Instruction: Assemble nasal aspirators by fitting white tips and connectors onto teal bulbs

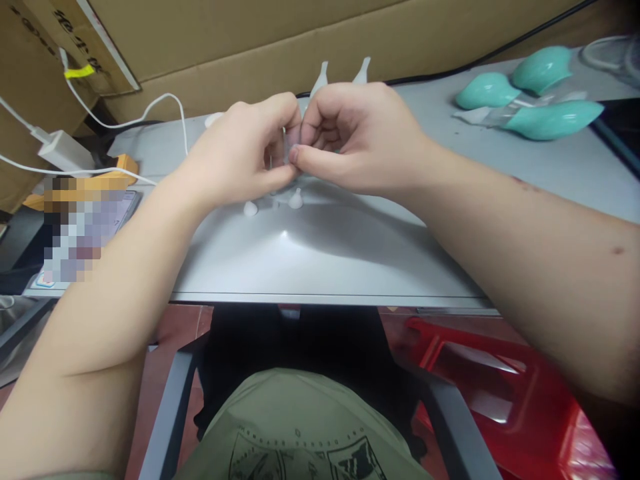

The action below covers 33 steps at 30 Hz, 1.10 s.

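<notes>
My left hand and my right hand meet over the grey table. Between their fingertips is a small clear plastic piece, mostly covered by the fingers. Both hands are closed around it, the right thumb pressing against its side. Just below them on the table lie a small white cone-shaped tip and a white rounded piece. Behind my right hand a white pointed nozzle and a second nozzle stick up, their lower parts hidden. Another white piece shows behind my left hand.
Several teal squeeze bulbs with clear parts lie at the right of the table. On the left are a phone, a white charger and cables. Cardboard stands behind. A red plastic stool is below right.
</notes>
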{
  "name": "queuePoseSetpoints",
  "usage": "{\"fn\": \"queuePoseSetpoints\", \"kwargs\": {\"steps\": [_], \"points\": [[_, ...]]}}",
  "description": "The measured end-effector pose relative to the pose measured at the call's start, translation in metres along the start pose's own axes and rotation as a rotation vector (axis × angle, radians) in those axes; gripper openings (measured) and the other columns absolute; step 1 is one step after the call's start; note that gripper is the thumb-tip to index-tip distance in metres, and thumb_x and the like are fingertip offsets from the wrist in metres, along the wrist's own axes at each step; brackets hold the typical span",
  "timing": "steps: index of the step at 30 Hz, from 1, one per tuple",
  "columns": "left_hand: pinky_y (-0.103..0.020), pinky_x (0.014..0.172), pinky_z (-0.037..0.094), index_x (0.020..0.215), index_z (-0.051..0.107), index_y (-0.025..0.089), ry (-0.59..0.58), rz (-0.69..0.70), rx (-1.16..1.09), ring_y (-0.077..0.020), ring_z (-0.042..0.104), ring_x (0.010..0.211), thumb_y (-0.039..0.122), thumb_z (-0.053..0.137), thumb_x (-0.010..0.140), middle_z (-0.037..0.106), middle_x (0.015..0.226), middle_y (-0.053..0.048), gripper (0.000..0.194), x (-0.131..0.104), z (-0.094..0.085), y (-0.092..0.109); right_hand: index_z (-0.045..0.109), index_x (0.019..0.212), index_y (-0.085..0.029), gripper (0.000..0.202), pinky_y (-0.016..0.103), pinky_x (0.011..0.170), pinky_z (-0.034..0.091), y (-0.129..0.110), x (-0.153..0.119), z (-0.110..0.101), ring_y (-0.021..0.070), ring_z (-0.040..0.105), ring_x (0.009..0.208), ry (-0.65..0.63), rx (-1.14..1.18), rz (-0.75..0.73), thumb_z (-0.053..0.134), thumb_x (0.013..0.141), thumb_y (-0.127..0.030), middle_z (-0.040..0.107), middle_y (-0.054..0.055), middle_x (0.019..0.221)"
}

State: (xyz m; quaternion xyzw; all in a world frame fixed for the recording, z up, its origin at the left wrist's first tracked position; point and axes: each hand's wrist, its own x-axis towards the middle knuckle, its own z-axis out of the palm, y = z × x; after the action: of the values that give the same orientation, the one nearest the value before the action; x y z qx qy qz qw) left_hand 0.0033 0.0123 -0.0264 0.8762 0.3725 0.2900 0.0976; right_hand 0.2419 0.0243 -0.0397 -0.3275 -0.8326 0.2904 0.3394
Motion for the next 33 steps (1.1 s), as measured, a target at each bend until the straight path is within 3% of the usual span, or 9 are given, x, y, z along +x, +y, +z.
{"fn": "queuePoseSetpoints", "kwargs": {"steps": [17, 20, 27, 33], "points": [[-0.051, 0.073, 0.058, 0.096, 0.064, 0.036, 0.013, 0.002, -0.022, -0.0321, 0.081, 0.078, 0.038, 0.076, 0.091, 0.084, 0.085, 0.000, 0.013, -0.002, -0.002, 0.004, 0.058, 0.093, -0.023, 0.048, 0.041, 0.087, 0.056, -0.004, -0.002, 0.000, 0.0244, 0.070, 0.099, 0.041, 0.028, 0.015, 0.092, 0.102, -0.056, 0.079, 0.010, 0.107], [-0.049, 0.071, 0.057, 0.094, 0.064, 0.035, 0.026, 0.009, -0.027, -0.0313, 0.081, 0.077, 0.036, 0.077, 0.088, 0.084, 0.086, 0.000, 0.014, 0.000, -0.002, 0.004, 0.060, 0.091, -0.024, 0.047, 0.039, 0.081, 0.055, 0.005, 0.002, 0.002, 0.0228, 0.069, 0.092, 0.060, 0.025, -0.007, 0.095, 0.098, -0.053, 0.077, 0.008, 0.099], [-0.047, 0.070, 0.053, 0.088, 0.064, 0.035, 0.044, -0.013, -0.072, -0.0307, 0.078, 0.073, 0.035, 0.081, 0.082, 0.082, 0.085, -0.001, 0.018, 0.002, 0.000, 0.006, 0.062, 0.084, -0.024, 0.037, 0.033, 0.069, 0.052, 0.026, 0.010, 0.009, 0.0156, 0.061, 0.074, 0.130, 0.133, -0.179, 0.097, 0.092, -0.029, 0.070, 0.001, 0.084], [-0.046, 0.070, 0.056, 0.086, 0.066, 0.035, 0.114, -0.043, -0.081, -0.0315, 0.078, 0.074, 0.034, 0.084, 0.079, 0.082, 0.080, -0.002, 0.020, 0.002, 0.001, 0.003, 0.066, 0.086, -0.023, 0.038, 0.032, 0.068, 0.052, 0.028, 0.014, 0.010, 0.0147, 0.063, 0.074, 0.156, 0.192, -0.226, 0.101, 0.093, -0.033, 0.073, 0.002, 0.087]]}}
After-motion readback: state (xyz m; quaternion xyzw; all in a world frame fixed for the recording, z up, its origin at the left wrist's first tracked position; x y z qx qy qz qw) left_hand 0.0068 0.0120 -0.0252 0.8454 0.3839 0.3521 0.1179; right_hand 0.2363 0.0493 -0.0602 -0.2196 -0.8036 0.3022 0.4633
